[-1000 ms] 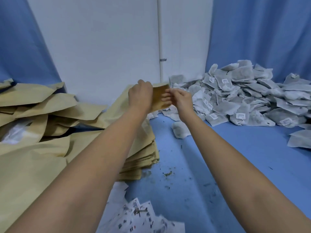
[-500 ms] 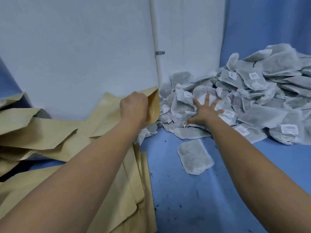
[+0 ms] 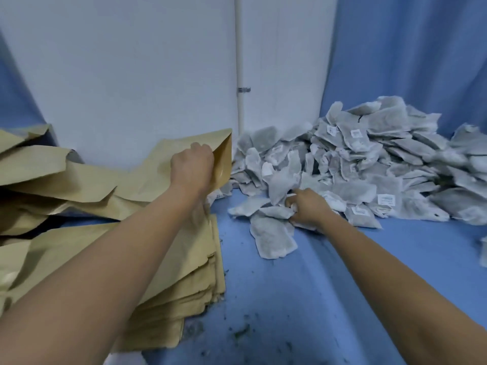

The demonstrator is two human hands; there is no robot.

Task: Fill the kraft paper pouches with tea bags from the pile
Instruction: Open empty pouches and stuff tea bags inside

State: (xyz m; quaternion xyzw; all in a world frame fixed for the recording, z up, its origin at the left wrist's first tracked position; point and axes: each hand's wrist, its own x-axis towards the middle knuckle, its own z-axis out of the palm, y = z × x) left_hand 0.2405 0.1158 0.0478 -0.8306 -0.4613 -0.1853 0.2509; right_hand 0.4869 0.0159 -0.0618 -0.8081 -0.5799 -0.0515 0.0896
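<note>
My left hand [image 3: 191, 168] grips a kraft paper pouch [image 3: 222, 160], held upright with its open mouth facing right, above the left stack. A big pile of grey tea bags [image 3: 369, 164] with small white labels fills the right back of the blue table. My right hand [image 3: 305, 208] is at the near left foot of that pile, its fingers curled round a bunch of tea bags [image 3: 276, 212]. One tea bag [image 3: 272, 237] lies flat just in front of that hand.
A flat stack of empty kraft pouches [image 3: 184, 272] lies at the left front, with crumpled brown paper bags [image 3: 52, 175] behind it. Tea crumbs [image 3: 241, 330] dot the blue table cover [image 3: 329, 299]. A white wall with a pipe [image 3: 239, 75] stands behind.
A second ago both hands held the pouch. My right hand left it, reached with spread fingers to the tea bag pile, and now has closed round some bags. The left hand keeps the pouch.
</note>
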